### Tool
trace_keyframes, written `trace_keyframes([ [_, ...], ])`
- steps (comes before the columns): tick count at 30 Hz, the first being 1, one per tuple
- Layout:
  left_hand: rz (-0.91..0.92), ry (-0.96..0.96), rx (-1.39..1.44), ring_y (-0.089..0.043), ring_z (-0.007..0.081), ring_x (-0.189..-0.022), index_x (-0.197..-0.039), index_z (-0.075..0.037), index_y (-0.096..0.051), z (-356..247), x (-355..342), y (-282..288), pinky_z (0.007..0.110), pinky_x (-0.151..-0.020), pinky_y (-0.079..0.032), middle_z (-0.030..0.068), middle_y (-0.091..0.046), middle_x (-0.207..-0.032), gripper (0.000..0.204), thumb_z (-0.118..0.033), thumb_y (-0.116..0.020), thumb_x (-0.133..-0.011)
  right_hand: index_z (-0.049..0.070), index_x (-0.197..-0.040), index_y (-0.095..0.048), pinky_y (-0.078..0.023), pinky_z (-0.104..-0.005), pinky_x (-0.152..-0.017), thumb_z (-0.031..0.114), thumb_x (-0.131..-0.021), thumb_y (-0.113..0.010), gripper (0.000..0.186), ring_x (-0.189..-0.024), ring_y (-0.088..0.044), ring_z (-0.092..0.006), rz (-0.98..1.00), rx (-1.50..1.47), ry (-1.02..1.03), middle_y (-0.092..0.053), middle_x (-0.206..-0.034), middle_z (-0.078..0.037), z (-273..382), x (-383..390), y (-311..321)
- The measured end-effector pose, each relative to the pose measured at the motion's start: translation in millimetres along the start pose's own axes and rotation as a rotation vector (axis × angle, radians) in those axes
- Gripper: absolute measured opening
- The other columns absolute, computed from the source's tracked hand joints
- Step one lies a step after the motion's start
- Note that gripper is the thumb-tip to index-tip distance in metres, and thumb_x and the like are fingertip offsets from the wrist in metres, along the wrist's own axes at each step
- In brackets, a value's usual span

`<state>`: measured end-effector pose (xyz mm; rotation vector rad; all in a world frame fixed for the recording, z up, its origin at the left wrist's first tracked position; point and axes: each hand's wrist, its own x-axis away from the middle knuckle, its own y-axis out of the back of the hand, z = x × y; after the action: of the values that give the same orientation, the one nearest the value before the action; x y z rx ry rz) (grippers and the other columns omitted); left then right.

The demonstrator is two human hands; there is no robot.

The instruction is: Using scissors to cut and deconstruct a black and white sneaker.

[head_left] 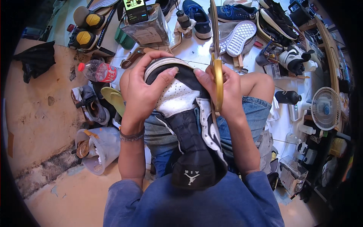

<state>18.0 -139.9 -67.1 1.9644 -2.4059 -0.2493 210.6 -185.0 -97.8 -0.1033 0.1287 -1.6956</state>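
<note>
Shoe [183, 125] above cluttered white-tiled floor [193, 52]

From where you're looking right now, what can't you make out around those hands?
In the head view:
- Shoe: underside, turned away from the camera.
- Left hand: some fingertips, hidden behind the shoe's toe.
- Gold-handled scissors: blade tips, cut off by the top edge.
- Phone: upper end, cut off by the top edge.
</note>
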Motion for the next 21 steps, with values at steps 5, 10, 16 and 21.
trace_keyframes([
  [5,0.086,0.155,0.267,-0.066,0.0092,-0.093,-0.124,-0.004,-0.055,-9.3,1.8,-5.8,0.024,-0.079,-0.054,0.0066,-0.070,-0.106,0.034,-0.002,-0.070,-0.093,0.003,-0.078,-0.062,-0.036,-0.0196,-0.054,0.015,-0.095,-0.076,0.025,-0.063,-0.047,-0.0002,0.048,-0.066,-0.114,-0.058,-0.069,0.006,8.7,-3.8,8.5],
  [10,0.147,0.365,0.570,-0.067,0.0131,-0.095,-0.133,-0.007,-0.045,13.8,11.1,-35.3,0.028,-0.081,-0.057,0.0089,-0.066,-0.110,0.045,0.000,-0.068,-0.095,0.003,-0.079,-0.063,-0.037,-0.0211,-0.055,0.018,-0.093,-0.079,0.025,-0.064,-0.047,-0.0008,0.041,-0.002,-0.227,-0.058,-0.071,0.006,4.5,-0.5,42.6],
  [16,0.237,0.657,0.861,-0.068,0.0120,-0.091,-0.132,-0.007,-0.050,70.0,4.4,-112.3,0.027,-0.078,-0.057,0.0061,-0.067,-0.106,0.039,-0.007,-0.069,-0.097,-0.003,-0.090,-0.070,-0.046,-0.0213,-0.065,0.020,-0.092,-0.080,0.025,-0.073,-0.058,-0.0049,-0.029,0.295,-0.326,-0.068,-0.083,0.000,-3.2,4.4,116.7],
  [21,0.441,0.664,0.749,-0.067,0.0107,-0.095,-0.125,-0.001,-0.058,90.0,-3.4,-170.8,0.026,-0.083,-0.056,0.0065,-0.069,-0.105,0.030,-0.011,-0.068,-0.098,-0.001,-0.085,-0.070,-0.045,-0.0219,-0.063,0.021,-0.091,-0.081,0.025,-0.070,-0.057,-0.0045,-0.230,0.298,-0.448,-0.066,-0.077,0.001,-4.8,31.0,161.0],
])
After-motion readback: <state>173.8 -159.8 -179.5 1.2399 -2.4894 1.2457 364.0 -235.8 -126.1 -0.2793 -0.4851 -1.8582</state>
